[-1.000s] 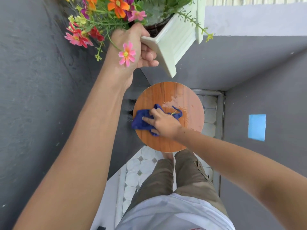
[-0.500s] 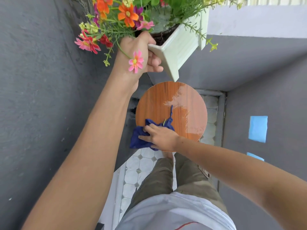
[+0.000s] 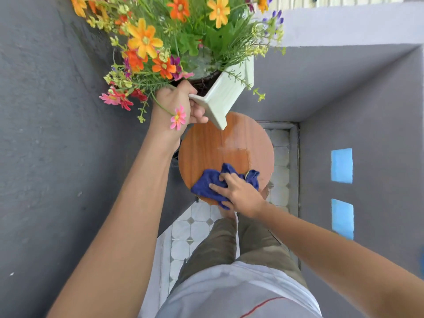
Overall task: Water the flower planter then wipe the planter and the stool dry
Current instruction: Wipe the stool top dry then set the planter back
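Fingers [image 3: 202, 115] of the left hand [image 3: 176, 104] clench the near rim of the white flower planter [image 3: 226, 95], holding it tilted in the air above the stool's far edge, clear of the seat. On the round wooden stool [image 3: 206, 148], the right hand [image 3: 241, 193] presses down with spread fingers on a crumpled blue cloth [image 3: 207, 184] at the near edge. A paler wet patch [image 3: 236, 143] lies across the seat's far half.
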{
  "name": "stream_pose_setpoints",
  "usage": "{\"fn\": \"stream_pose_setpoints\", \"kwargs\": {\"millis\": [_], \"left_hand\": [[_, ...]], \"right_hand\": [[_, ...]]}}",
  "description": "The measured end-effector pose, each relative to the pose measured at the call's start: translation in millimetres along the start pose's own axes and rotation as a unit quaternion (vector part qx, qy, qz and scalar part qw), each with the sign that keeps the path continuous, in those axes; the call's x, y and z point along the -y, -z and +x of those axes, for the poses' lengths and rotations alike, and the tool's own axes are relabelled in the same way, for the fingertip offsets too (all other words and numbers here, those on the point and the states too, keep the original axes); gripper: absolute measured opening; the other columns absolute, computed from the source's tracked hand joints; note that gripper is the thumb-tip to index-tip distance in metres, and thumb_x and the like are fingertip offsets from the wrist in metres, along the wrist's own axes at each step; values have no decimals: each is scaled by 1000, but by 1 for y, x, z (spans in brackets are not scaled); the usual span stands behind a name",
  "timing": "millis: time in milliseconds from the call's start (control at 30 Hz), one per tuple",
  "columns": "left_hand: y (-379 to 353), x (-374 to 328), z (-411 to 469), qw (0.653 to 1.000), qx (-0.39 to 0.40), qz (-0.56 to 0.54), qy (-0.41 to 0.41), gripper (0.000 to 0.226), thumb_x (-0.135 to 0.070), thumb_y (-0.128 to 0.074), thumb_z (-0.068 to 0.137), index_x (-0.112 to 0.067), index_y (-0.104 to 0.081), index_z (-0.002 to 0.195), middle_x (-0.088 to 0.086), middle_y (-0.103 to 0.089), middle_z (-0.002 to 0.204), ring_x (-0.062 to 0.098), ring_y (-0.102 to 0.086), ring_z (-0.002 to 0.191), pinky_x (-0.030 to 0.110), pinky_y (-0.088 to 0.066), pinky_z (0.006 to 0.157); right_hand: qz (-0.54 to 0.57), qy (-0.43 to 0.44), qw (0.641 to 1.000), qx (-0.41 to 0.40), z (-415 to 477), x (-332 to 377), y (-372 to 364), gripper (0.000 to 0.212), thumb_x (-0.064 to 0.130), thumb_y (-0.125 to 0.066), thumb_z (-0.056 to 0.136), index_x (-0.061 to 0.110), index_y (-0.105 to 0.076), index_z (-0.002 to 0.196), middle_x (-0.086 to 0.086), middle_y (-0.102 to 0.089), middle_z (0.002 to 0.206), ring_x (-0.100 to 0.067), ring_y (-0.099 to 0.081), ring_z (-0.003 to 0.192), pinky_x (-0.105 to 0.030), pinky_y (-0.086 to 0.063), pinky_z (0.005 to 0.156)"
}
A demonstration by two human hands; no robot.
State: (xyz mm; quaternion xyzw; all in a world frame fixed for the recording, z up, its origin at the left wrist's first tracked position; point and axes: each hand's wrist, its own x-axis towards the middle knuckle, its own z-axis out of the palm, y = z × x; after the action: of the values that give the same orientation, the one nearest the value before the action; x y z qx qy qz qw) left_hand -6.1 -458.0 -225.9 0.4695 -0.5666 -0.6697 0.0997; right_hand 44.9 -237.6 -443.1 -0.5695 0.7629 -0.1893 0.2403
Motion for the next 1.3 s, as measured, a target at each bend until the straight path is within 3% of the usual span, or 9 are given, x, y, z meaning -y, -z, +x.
{"fn": "stream_pose_setpoints", "kwargs": {"millis": [133,333,567,667,833,967,1133,1233,1300], "left_hand": [[1,24,-9,1000,15,21,15,27,-5,-48,87,1,-55,61,10,-54,43,16,-48,34,31,-57,46],[2,67,-24,999,15,22,46,36,-4,-49,86,-5,-55,50,8,-53,39,15,-49,34,30,-56,43],[3,110,-39,996,-12,41,73,34,-3,-50,87,-1,-53,54,5,-51,35,15,-47,31,29,-55,43],[5,124,-47,994,-13,60,85,31,-6,-49,88,-4,-53,56,2,-54,35,14,-52,30,42,-57,65],[1,151,-66,993,-36,68,87,24,-11,-50,89,-27,-61,76,-2,-56,35,14,-60,40,55,-51,92],[-19,167,-85,989,-76,54,118,34,-22,-50,90,-30,-70,63,-6,-60,39,30,-68,69,50,-50,94],[-51,189,-103,978,-112,-18,177,39,-31,-47,98,-2,-69,112,-1,-73,72,9,-63,65,16,-38,58],[-64,197,-114,980,-75,36,180,35,-16,-36,102,-13,-66,82,-5,-71,73,-1,-48,33,10,-32,33],[-69,193,-121,979,-37,72,189,42,-6,-38,100,-19,-49,62,-6,-58,64,3,-44,39,11,-32,30]], "right_hand": [[-31,19,999,-16,-19,-27,10,59,20,-80,81,15,-61,136,-20,-55,124,-39,-56,108,-44,-57,71],[17,-316,927,-202,-2,-85,45,55,12,-73,81,14,-60,134,-21,-48,128,-36,-44,115,-46,-54,83],[14,-123,989,-81,-59,-19,-11,56,17,-75,80,18,-61,134,-19,-51,125,-38,-51,102,-47,-50,84],[51,-179,978,-91,-83,-18,-11,55,12,-75,83,18,-61,136,-18,-50,129,-39,-51,110,-49,-54,81],[141,-427,870,-200,-70,-35,19,50,8,-65,91,16,-57,140,-17,-44,134,-35,-43,120,-44,-46,96],[257,-483,799,-251,-68,-37,42,35,9,-59,95,11,-65,129,-20,-56,123,-32,-55,106,-35,-46,90],[393,-463,709,-358,-98,-5,59,22,4,-49,94,15,-64,84,12,-66,68,-11,-66,57,-19,-50,58],[406,-479,683,-373,-123,16,65,37,6,-51,97,39,-66,91,17,-69,75,1,-65,68,-18,-52,67],[420,-481,670,-378,-141,25,68,36,6,-51,99,38,-68,107,11,-72,90,-3,-66,84,-26,-53,77]]}}
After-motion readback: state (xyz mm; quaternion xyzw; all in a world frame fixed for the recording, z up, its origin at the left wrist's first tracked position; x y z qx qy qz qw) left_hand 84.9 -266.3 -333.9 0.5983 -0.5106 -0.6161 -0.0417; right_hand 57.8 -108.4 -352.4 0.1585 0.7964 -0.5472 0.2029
